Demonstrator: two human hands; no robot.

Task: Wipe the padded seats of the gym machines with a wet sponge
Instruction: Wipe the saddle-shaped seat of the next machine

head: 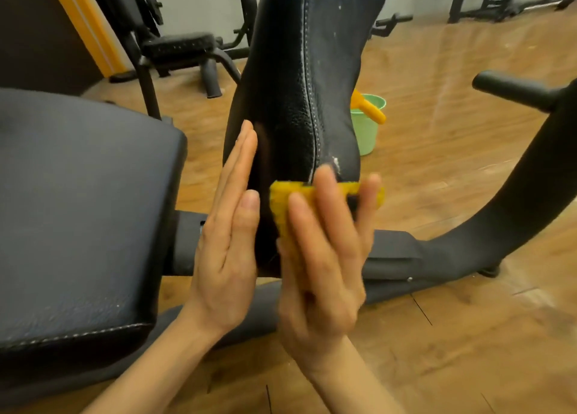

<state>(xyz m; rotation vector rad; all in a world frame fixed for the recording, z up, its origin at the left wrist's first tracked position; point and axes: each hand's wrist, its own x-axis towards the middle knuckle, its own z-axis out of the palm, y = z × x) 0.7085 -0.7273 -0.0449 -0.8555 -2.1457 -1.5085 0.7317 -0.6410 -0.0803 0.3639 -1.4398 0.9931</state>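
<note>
A tall black padded back rest (299, 79) with white stitching rises in the middle of the view. My right hand (321, 257) presses a yellow sponge (282, 201) flat against the pad's lower end, fingers spread over the sponge. My left hand (228, 235) lies flat with straight fingers against the pad's left side. A wide dark padded seat (78, 210) fills the left of the view, beside my left hand.
A green bucket (367, 123) with a yellow handle stands on the wooden floor behind the back rest. The machine's black frame (406, 257) runs under my hands, and a curved arm with a grip (512, 90) rises at right. Other benches (184, 46) stand at the back.
</note>
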